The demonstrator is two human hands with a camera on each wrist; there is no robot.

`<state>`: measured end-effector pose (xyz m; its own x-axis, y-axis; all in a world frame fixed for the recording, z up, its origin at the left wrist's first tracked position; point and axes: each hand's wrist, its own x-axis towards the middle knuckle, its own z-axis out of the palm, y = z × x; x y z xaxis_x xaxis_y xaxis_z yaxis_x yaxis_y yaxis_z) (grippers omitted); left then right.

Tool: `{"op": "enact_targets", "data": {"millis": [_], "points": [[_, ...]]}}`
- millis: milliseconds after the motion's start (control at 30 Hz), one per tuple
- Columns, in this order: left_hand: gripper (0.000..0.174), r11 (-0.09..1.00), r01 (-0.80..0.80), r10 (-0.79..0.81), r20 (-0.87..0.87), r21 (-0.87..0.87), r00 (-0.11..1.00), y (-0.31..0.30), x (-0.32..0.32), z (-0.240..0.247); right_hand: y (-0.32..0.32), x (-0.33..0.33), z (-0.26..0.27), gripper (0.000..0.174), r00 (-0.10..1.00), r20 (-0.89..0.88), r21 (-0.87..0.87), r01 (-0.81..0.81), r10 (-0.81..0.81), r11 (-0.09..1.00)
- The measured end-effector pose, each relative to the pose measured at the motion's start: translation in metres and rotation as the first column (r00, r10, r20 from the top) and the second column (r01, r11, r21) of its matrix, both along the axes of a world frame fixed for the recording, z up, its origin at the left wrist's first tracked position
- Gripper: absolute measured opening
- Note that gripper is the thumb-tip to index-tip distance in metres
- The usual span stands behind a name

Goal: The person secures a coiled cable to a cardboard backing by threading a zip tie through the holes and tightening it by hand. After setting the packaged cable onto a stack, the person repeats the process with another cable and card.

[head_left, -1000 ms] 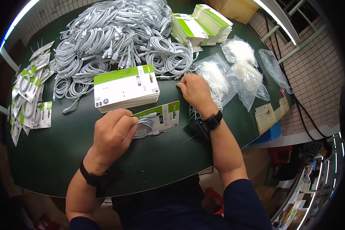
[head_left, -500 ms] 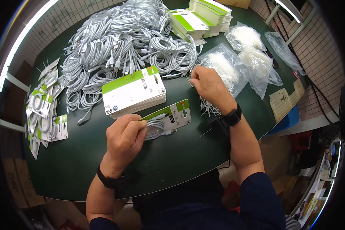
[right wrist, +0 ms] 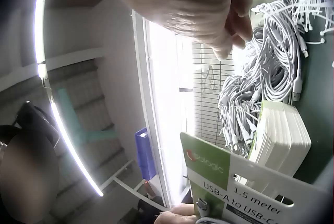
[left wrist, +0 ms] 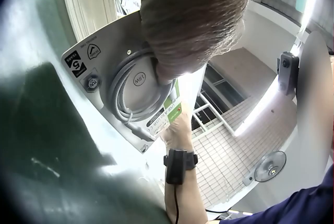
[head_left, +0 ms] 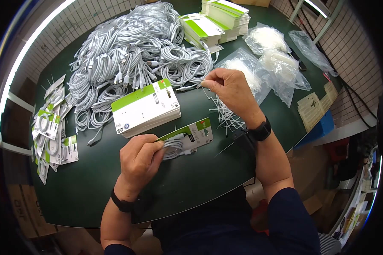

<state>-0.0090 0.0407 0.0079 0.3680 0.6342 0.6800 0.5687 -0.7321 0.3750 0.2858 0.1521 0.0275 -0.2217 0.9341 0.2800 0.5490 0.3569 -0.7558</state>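
Observation:
My left hand (head_left: 138,159) pinches a green-and-white packaging card (head_left: 203,132) at its left end, together with a coiled light-grey USB cable (head_left: 172,146) lying against the card. The left wrist view shows the card's back (left wrist: 99,67), with loops of the cable around a printed circle. Thumb and forefinger of my right hand (head_left: 236,91) meet near the right edge of the cable heap, and a thin white cable tie (head_left: 206,93) hangs from their tips. Loose white cable ties (head_left: 227,115) lie below that hand. A stack of blank cards (head_left: 147,108) stands between the hands.
A big heap of grey cables (head_left: 127,46) covers the back of the green table (head_left: 174,195). Carded cables (head_left: 51,131) pile up at the left. More card stacks (head_left: 202,26) stand behind. Plastic bags of cable ties (head_left: 281,68) lie at the right, near brown paper (head_left: 310,109).
My right hand has risen off the table beside the cable heap, the tie at its fingertips. The left hand keeps holding the card and cable. The head view has shifted.

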Motion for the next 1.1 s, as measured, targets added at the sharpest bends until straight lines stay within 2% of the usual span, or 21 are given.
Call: {"op": "enact_targets", "data": {"millis": [100, 133, 233, 267, 367, 500, 633, 767, 933, 1033, 1100], "points": [[0.026, 1.0, 0.025, -0.025, 0.004, 0.016, 1.0, -0.002, 0.002, 0.0, 0.0, -0.005, -0.002, 0.015, 0.976, -0.216, 0.208, 0.067, -0.021, 0.976], [0.026, 0.999, 0.039, -0.039, 0.0, 0.022, 0.999, -0.002, 0.002, 0.001, -0.001, -0.007, -0.001, 0.015, 0.978, -0.208, 0.206, 0.062, -0.018, 0.977], [0.026, 0.998, 0.056, -0.056, -0.004, 0.028, 0.998, -0.004, 0.003, 0.002, -0.011, -0.018, 0.012, 0.014, 0.882, -0.471, 0.058, 0.016, 0.013, 0.998], [0.026, 0.997, 0.066, -0.066, -0.012, 0.032, 0.998, -0.004, 0.004, 0.002, -0.013, -0.018, 0.011, 0.014, 0.885, -0.465, 0.053, 0.01, 0.016, 0.999], [0.025, 0.996, 0.079, -0.078, -0.019, 0.044, 0.997, -0.003, 0.004, 0.002, -0.014, -0.018, 0.009, 0.012, 0.793, -0.608, -0.104, -0.13, 0.04, 0.986], [0.023, 0.991, 0.116, -0.114, -0.037, 0.063, 0.993, -0.004, 0.005, 0.002, -0.014, -0.026, -0.001, 0.015, 0.859, -0.509, -0.224, -0.203, 0.063, 0.953], [0.021, 0.986, 0.145, -0.142, -0.051, 0.078, 0.989, -0.003, 0.006, 0.003, -0.017, -0.033, -0.005, 0.017, 0.901, -0.417, -0.181, -0.213, 0.122, 0.96], [0.02, 0.983, 0.163, -0.158, -0.062, 0.083, 0.985, -0.003, 0.005, 0.002, -0.016, -0.033, -0.003, 0.017, 0.898, -0.417, -0.165, -0.223, 0.137, 0.961], [0.021, 0.977, 0.19, -0.183, -0.078, 0.099, 0.98, 0.001, 0.004, -0.002, -0.011, -0.032, -0.012, 0.017, 0.844, -0.532, -0.203, -0.212, 0.074, 0.956], [0.022, 0.973, 0.206, -0.196, -0.098, 0.105, 0.976, 0.001, 0.004, -0.002, -0.011, -0.032, -0.017, 0.018, 0.784, -0.619, -0.31, -0.309, 0.056, 0.899], [0.023, 0.967, 0.212, -0.196, -0.118, 0.141, 0.974, 0.001, 0.006, -0.002, -0.012, -0.034, -0.02, 0.018, 0.777, -0.629, -0.329, -0.303, 0.032, 0.894]]}}
